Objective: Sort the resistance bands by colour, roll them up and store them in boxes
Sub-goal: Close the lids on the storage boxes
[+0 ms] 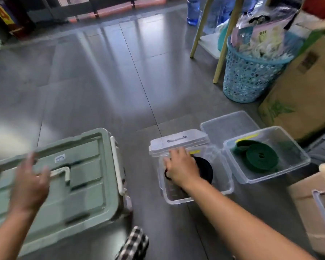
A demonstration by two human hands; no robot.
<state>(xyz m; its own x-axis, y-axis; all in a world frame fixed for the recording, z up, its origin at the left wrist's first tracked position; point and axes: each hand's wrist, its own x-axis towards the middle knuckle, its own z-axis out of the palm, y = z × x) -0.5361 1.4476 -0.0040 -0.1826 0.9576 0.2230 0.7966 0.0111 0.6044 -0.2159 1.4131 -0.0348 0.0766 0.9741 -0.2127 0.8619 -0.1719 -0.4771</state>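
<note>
Head view: storing step. At 4 o'clock the right hand point(180, 167) holds the black roll point(204, 169) inside a clear box point(176, 199), fingers wrapped over it. The green roll point(259, 158) lies in the neighbouring box point(289, 147) at 3 o'clock. The left hand point(30, 181) hovers at 8 o'clock, fingers loosely spread. Next, probably: let go, then fit the lid point(178, 141).

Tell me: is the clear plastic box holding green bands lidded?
No, open: clear plastic box has no lid; rolled green bands lie uncovered inside.

We see daylight from beyond glaring off the glossy floor point(105, 59); left hand point(29, 182) motion-blurred; edges bow.
</note>
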